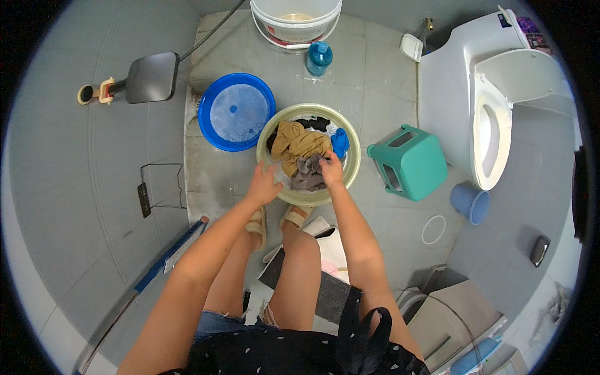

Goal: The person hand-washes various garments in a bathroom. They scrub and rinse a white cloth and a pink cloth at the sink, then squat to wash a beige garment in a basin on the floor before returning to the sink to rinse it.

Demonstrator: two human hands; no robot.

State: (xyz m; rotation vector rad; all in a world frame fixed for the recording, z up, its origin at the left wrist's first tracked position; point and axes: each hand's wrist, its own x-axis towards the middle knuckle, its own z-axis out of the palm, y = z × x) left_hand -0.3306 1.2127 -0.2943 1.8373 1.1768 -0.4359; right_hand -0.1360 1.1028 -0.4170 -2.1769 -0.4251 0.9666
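Wet clothes sit in the pale yellow-green basin (354,162) on the floor before me, with suds among them. My right hand (332,170) is closed on a grey-brown garment (309,174) at the basin's near right side. At the near left rim is my left hand (265,184), thumb and fingers apart; I see no cloth in it. A mustard garment (294,140) lies in the middle of the basin. Beyond it are a black cloth (316,123) and, to the right, a bright blue cloth (340,142).
Left of the basin stands a blue tub (269,100) of sudsy water. A blue bottle (319,59) and white bucket (297,30) are behind. To the right are a green stool (420,164), a toilet (462,94) and a small blue bin (469,203).
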